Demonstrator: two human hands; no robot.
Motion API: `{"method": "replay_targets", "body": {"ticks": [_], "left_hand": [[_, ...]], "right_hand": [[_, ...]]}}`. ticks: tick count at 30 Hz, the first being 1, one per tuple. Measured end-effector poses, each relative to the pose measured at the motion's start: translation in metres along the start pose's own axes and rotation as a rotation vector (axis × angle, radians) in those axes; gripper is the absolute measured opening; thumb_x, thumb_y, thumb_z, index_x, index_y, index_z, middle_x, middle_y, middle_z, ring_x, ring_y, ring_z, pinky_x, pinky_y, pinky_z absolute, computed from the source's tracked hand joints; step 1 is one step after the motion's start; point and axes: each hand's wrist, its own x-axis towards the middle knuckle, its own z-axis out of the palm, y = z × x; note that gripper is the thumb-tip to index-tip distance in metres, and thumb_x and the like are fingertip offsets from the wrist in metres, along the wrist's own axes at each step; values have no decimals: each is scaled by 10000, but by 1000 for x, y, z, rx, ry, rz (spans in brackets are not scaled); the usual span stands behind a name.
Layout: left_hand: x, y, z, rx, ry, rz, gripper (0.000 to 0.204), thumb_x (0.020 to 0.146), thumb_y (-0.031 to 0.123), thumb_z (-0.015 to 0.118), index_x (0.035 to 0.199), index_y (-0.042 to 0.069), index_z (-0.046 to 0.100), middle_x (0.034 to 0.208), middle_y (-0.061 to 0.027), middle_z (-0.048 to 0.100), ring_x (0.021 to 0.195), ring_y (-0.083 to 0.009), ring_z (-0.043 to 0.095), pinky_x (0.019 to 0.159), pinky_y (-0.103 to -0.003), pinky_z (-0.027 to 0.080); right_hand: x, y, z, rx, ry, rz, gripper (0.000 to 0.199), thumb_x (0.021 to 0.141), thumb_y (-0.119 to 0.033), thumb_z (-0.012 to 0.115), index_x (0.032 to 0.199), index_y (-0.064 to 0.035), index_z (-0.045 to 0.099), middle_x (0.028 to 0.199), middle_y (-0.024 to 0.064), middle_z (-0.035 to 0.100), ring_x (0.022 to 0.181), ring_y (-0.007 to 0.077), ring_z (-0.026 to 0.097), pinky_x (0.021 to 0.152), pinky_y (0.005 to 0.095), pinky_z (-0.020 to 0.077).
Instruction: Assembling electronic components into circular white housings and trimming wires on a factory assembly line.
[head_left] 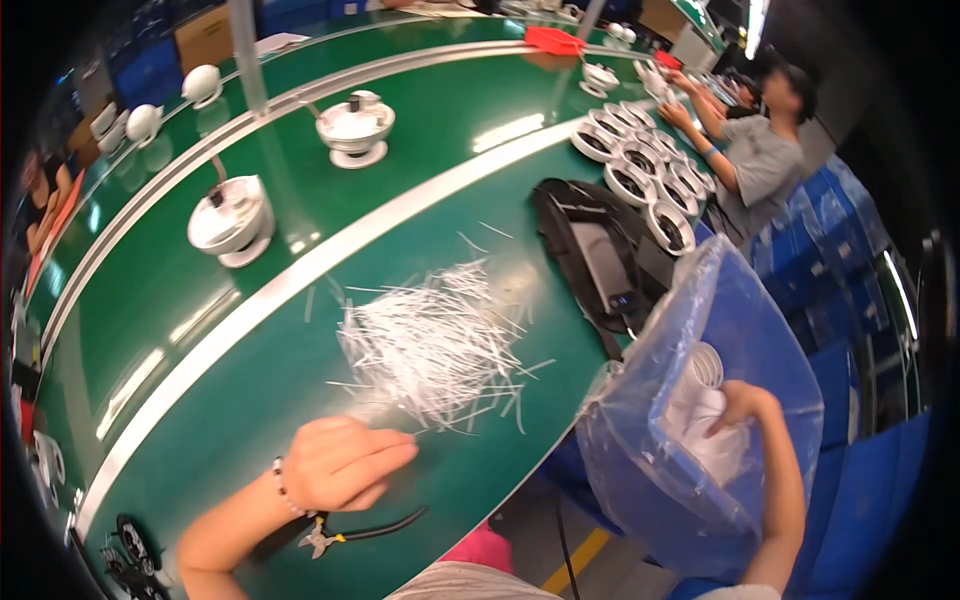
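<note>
My left hand (345, 465) is over the green table, in front of a loose pile of thin white strips (430, 345). Its fingers are curled and pressed together, and whatever they may hold is hidden. Just below the wrist lies a pair of side cutters (320, 540) with dark handles. On the right, my right hand (752, 405) reaches into a blue bin lined with a clear plastic bag (625, 470). Its fingers close on a smooth white plastic part (706, 408), among other white parts, one of them ribbed and round (706, 365).
A black bag (560, 225) with a dark device lies beside the bin. Several white ring-shaped housings (640, 160) stand farther right, near a person in grey (750, 150). White bowl-shaped units (235, 220) are on the green belt beyond the metal rail (330, 245).
</note>
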Motion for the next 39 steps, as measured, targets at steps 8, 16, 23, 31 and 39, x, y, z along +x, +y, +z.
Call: {"method": "replay_targets", "body": {"ticks": [8,16,23,31,39], "left_hand": [[-41,20,-15,54,44,22,346,579,-1,575,925,-1,578,882,-116,617,559,-184,549,482,-265,438],[-114,58,-35,326,141,-306,324,559,-68,539,864,26,594,782,-99,628,579,-205,586,482,-279,448],[-168,79,-26,369,123,-474,309,644,14,570,949,63,586,882,-52,621,685,-196,596,565,-292,471],[-194,83,-18,310,210,-532,249,715,44,546,963,46,575,923,-74,602,778,-214,599,646,-309,490],[-195,74,-9,197,181,-524,250,735,24,527,984,13,547,960,-116,576,800,-253,577,675,-339,475]], "right_hand": [[-143,-117,-161,20,1389,-474,336,591,-9,566,924,34,578,793,184,621,739,308,617,678,330,470],[78,-310,-229,1721,279,-1294,171,711,-122,617,842,-36,549,690,48,563,537,175,549,570,315,474],[179,-359,-125,1976,-373,-1706,726,649,-73,548,1324,-90,282,1208,174,454,1092,351,471,989,517,300],[232,-362,-90,2187,-165,-991,493,728,-104,543,1204,-65,422,1049,120,573,942,289,568,819,423,475],[331,-334,-57,1436,401,-1508,400,860,-268,494,1163,-8,477,1092,116,543,1013,223,519,870,357,413]]}}
